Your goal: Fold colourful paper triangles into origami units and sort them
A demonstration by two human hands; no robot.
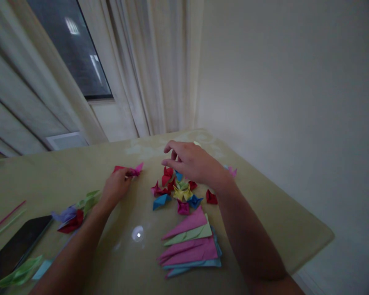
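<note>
My left hand [117, 186] is closed on a pink and red folded paper flower [132, 170] held just above the beige table [80, 172]. My right hand [190, 162] hovers palm down over a heap of small folded paper pieces [176, 190] in red, blue, yellow and pink; its fingers are bent and slightly apart, the fingertips close to a red piece [167, 174], with nothing visibly held. A fan of pink, green and blue paper sheets [192, 241] lies nearer to me.
At the left lie a purple, red and green paper flower [75, 213], a dark tablet [17, 248], thin pink and green sticks [4, 221] and a green paper leaf [18, 274]. Curtains and a window rise behind the table; its right edge drops off near a wall.
</note>
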